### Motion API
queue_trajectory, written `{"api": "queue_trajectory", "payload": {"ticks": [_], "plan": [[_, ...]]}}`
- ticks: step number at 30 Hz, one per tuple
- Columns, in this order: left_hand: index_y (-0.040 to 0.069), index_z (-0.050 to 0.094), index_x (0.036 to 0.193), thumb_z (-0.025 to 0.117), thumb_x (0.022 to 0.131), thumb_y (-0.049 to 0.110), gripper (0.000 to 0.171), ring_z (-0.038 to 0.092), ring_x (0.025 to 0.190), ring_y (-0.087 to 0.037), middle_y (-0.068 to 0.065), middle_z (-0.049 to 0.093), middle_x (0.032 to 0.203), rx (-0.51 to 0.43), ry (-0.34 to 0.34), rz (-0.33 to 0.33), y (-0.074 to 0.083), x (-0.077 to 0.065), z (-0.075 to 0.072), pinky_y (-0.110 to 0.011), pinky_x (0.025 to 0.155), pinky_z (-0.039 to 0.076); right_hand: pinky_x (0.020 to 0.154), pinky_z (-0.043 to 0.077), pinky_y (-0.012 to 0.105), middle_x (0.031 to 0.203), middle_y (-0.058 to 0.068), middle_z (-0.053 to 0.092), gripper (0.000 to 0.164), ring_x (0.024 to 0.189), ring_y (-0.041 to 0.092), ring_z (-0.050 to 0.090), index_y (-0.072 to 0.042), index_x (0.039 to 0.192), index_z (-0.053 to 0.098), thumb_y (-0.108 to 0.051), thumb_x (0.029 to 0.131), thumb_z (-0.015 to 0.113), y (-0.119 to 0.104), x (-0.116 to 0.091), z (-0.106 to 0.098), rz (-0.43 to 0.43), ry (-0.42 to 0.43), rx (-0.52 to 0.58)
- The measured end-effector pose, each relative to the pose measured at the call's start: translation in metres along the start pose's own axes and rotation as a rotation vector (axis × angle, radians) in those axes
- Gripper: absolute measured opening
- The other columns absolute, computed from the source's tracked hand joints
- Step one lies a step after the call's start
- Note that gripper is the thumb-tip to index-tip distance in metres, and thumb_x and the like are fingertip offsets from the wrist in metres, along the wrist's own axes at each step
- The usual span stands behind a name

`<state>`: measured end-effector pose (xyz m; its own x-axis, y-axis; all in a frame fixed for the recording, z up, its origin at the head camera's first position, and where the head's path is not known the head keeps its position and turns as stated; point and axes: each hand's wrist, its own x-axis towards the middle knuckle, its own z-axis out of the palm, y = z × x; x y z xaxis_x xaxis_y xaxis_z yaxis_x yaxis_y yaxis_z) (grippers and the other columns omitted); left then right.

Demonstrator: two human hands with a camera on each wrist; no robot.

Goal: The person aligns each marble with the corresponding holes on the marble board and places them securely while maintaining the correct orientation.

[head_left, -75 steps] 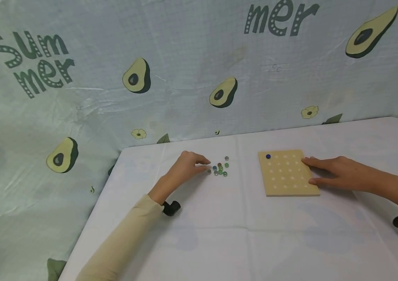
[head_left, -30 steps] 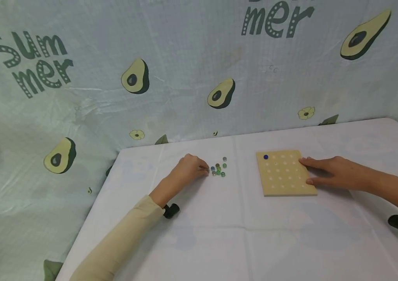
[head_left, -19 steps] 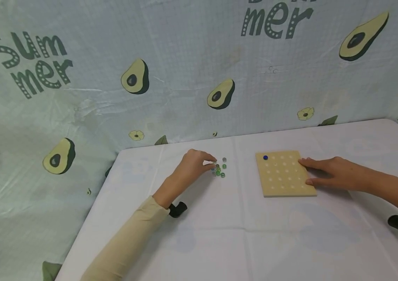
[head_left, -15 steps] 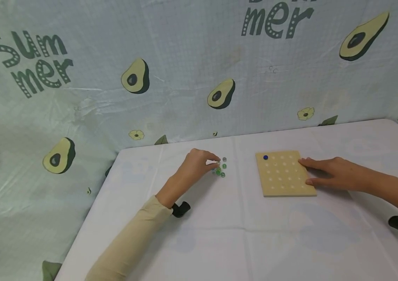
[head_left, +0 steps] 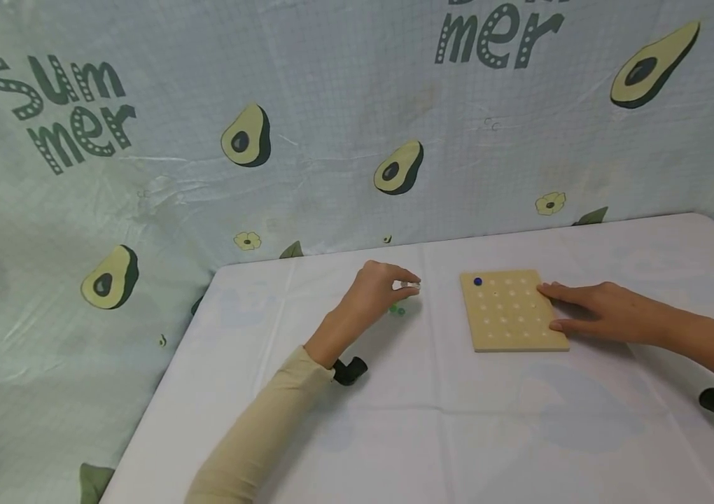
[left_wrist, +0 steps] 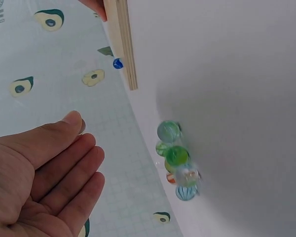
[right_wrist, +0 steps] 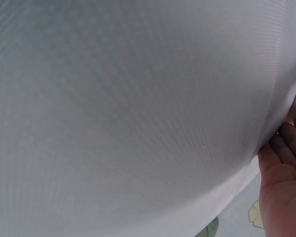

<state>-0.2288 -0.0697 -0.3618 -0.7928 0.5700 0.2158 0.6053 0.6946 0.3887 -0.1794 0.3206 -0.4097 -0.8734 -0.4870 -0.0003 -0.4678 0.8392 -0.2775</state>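
Observation:
My left hand (head_left: 374, 290) pinches a small glass marble (left_wrist: 82, 127) between thumb and index finger, raised over the table; most of that marble is hidden by the fingertips. Below it lies a cluster of clear, green and bluish marbles (left_wrist: 177, 155), largely covered by the hand in the head view. To the right, a square wooden board (head_left: 508, 343) with rows of shallow round hollows lies flat. One dark blue marble (head_left: 478, 281) sits at its far left corner. Along the board's right edge rests my right hand (head_left: 615, 311), thumb and fingers extended and touching it.
A white cloth (head_left: 395, 434) covers the table. Behind the table's far edge hangs a pale sheet (head_left: 319, 203) printed with avocados and lettering. Black wrist cameras (head_left: 351, 371) are strapped at both wrists.
The left hand came to the marbles, pinched one, and has moved right with it toward the board. The right hand and the board have stayed in place.

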Motion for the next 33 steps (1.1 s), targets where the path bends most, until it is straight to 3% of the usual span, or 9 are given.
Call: {"api": "queue_trajectory", "payload": {"ticks": [5,14,21,33], "plan": [[0.007,0.079,0.112,0.077,0.092,0.017,0.022,0.072,0.104,-0.02,-0.005,0.077,0.111,-0.05,-0.008,0.01,0.007,0.005,0.004,-0.028,0.083,0.057,0.096,0.051,0.058,0.147,0.023,0.051,0.075,0.128,0.044,0.056,-0.008,0.151,0.049,-0.054,0.095,0.067,0.0,0.001,0.0,-0.006,0.005,-0.003],[0.006,0.078,0.113,0.077,0.091,0.015,0.024,0.07,0.112,-0.017,-0.004,0.076,0.112,-0.078,-0.04,0.055,0.018,0.015,0.016,-0.026,0.092,0.055,0.098,0.05,0.058,0.148,0.026,0.049,0.074,0.128,0.044,0.055,-0.004,0.151,0.048,-0.05,0.096,0.067,-0.002,0.002,0.001,-0.022,0.007,-0.013],[0.009,0.078,0.115,0.076,0.092,0.019,0.025,0.068,0.114,-0.014,-0.002,0.076,0.113,-0.077,-0.052,0.037,0.026,0.021,0.02,-0.022,0.092,0.054,0.096,0.052,0.056,0.146,0.026,0.051,0.07,0.125,0.042,0.059,-0.003,0.15,0.048,-0.045,0.097,0.068,-0.005,0.004,-0.002,-0.046,0.01,-0.041],[0.011,0.078,0.116,0.076,0.093,0.022,0.025,0.069,0.111,-0.01,0.001,0.077,0.113,-0.084,-0.05,0.075,0.032,0.035,0.029,-0.017,0.089,0.052,0.093,0.053,0.056,0.145,0.027,0.053,0.07,0.121,0.042,0.062,-0.004,0.149,0.05,-0.047,0.097,0.067,-0.004,0.003,0.0,-0.042,0.016,-0.052]]}}
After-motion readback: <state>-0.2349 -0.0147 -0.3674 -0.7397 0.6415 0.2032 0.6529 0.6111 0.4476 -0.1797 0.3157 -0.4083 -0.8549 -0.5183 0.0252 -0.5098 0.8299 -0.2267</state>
